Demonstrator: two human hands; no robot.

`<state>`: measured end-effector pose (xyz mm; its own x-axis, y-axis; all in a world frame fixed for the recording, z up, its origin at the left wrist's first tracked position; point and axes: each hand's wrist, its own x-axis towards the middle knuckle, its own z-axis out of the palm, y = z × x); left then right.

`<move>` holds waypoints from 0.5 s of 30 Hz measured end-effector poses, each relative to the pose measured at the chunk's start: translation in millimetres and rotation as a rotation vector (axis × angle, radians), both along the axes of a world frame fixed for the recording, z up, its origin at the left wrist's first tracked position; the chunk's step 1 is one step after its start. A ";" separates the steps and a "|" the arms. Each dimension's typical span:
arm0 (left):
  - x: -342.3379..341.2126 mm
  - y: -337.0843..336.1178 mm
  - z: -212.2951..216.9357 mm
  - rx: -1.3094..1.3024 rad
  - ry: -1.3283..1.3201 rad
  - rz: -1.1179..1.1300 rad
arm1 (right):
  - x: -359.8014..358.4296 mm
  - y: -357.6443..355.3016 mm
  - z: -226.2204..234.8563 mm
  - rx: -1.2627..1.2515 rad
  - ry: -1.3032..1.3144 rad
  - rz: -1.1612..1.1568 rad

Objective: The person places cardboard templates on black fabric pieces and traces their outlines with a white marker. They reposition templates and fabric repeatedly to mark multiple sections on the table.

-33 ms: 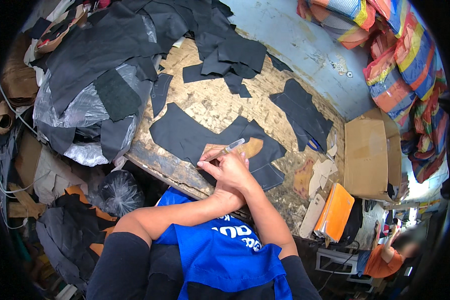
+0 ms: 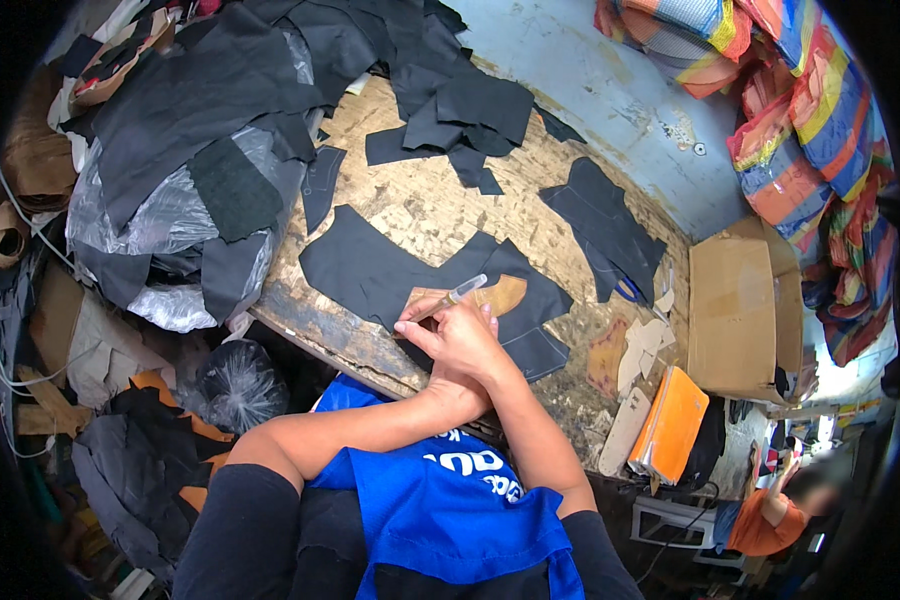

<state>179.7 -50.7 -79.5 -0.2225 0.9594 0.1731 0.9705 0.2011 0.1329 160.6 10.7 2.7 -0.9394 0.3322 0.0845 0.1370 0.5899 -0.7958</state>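
My right hand [image 2: 455, 335] grips a pen [image 2: 458, 293] with a clear end, low over a tan card template [image 2: 500, 295]. The template lies on a black leather-like piece [image 2: 365, 260] spread on the worn wooden table. My left hand [image 2: 460, 393] crosses beneath my right wrist, close to the table's near edge. Its fingers are mostly hidden by the right hand, so their grip does not show. Faint light lines run on the black material beside the template.
More black pieces [image 2: 485, 105] lie at the back, and another cut piece [image 2: 605, 225] lies right, beside scissors with blue handles [image 2: 627, 288]. An orange notebook [image 2: 670, 425] and cardboard box [image 2: 735, 310] stand right. Black sheets over plastic [image 2: 200, 120] fill the left. A person [image 2: 765, 515] sits far right.
The pen's clear end has tipped very slightly. Both hands and the template stay in place.
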 end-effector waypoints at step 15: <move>-21.5 -4.0 39.2 -0.025 -0.292 -0.117 | -19.5 23.0 -5.4 0.112 0.144 -0.264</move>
<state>158.2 -54.7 -40.3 -0.1476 0.9846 0.0936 0.9086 0.0976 0.4061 141.1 33.7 -2.7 -0.7979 0.5437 0.2603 0.1876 0.6344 -0.7499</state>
